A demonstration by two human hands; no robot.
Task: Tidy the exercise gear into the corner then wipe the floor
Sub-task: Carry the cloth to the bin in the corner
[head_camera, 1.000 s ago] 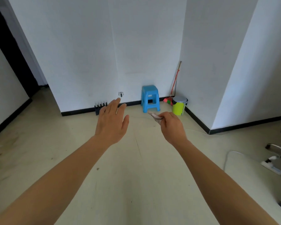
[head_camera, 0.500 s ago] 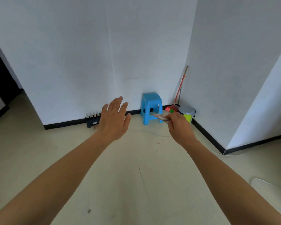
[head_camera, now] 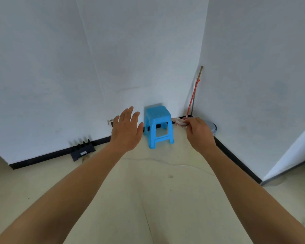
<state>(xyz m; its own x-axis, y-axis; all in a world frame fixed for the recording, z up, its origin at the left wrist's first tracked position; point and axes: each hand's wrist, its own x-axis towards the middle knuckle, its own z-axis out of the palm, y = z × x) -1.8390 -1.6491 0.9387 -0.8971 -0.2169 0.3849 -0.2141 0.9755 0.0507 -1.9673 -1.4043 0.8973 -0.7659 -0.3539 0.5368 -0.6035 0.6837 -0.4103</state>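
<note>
Bright blue stool (head_camera: 158, 125), white walls (head_camera: 51, 67), black skirting (head_camera: 42, 158), pale beige floor (head_camera: 130, 199)

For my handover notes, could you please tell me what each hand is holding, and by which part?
The right hand pinches a small pale strip at one end; the left hand is open and empty.

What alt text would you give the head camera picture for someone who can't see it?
Two bare arms reach toward a white-walled corner: the left hand is open and empty, and the right hand pinches a small pale item. A blue plastic stool stands ahead, with a broom handle leaning in the corner.
</note>
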